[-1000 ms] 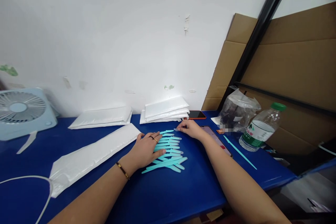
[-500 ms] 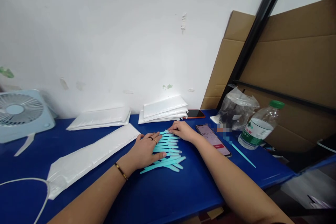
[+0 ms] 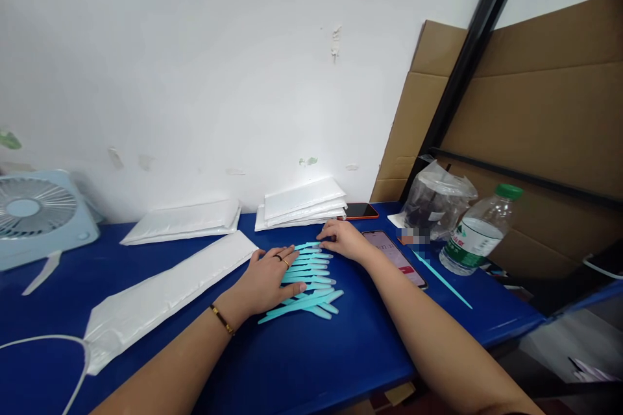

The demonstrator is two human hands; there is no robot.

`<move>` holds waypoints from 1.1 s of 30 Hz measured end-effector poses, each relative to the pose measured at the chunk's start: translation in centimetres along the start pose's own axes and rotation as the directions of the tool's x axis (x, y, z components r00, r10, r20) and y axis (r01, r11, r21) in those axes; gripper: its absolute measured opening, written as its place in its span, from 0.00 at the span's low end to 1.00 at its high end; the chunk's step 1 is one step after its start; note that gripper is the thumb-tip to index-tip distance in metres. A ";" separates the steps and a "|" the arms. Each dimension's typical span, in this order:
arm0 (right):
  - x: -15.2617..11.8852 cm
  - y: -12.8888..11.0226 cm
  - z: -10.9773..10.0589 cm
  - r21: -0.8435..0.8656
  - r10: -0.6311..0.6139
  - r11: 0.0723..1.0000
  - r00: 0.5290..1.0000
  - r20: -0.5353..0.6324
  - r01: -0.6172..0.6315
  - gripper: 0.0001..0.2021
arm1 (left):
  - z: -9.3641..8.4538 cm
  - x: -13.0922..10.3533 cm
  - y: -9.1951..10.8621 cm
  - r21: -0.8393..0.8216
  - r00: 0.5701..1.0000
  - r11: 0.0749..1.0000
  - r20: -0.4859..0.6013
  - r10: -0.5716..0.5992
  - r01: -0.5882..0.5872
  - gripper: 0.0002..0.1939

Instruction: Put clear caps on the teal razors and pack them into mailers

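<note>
Several turquoise eyebrow razors (image 3: 312,266) with pale clear-looking tips lie side by side in a column on the blue table. The nearest few cross one another at the column's front end. My left hand (image 3: 265,280) rests flat over their left ends, fingers stretched out and thumb apart, hiding part of them. At the far end of the column, my right hand (image 3: 344,240) is closed in a pinch on the tip of the farthest razor (image 3: 307,246). One more turquoise razor (image 3: 445,279) lies apart at the right, its upper end blurred out.
White padded-looking packets (image 3: 302,202) are stacked by the wall, with others (image 3: 182,219) to their left. A long white packet (image 3: 165,295) lies left of my hand. Around stand a fan (image 3: 43,214), a phone (image 3: 413,272), another phone (image 3: 360,210), a bottle (image 3: 472,240) and a bagged cup (image 3: 435,198).
My right hand's fingers have shifted slightly at the farthest razor's tip, which now lies straighter in line with the column. My left hand stays on the razors. The view has moved a little.
</note>
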State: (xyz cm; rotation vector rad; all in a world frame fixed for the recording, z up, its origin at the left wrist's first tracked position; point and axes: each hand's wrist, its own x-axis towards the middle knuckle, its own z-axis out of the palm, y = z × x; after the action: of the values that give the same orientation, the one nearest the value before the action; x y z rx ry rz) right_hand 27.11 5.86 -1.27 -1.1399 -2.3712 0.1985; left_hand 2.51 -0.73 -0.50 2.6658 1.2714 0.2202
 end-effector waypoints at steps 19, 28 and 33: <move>0.4 -1.1 0.7 0.096 0.065 0.993 0.998 0.024 -0.067 0.13 | -0.2 -0.1 -0.3 -0.073 0.998 0.997 0.052 -0.025 0.029 0.46; -1.9 -7.0 -2.3 0.109 0.004 0.992 0.897 0.442 -0.059 0.48 | 0.0 0.0 0.2 -0.009 0.998 0.999 -0.060 -0.034 0.033 0.48; -1.9 -8.1 -1.7 -0.006 0.037 0.999 0.899 0.436 -0.038 0.28 | -0.3 0.0 1.3 0.047 0.997 0.999 -0.082 0.018 -0.014 0.22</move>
State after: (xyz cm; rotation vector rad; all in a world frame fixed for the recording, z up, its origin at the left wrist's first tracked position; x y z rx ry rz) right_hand 23.38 -0.89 2.21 -1.2439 -2.7332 0.5204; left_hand 3.39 -1.52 0.13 2.7332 1.2944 0.3091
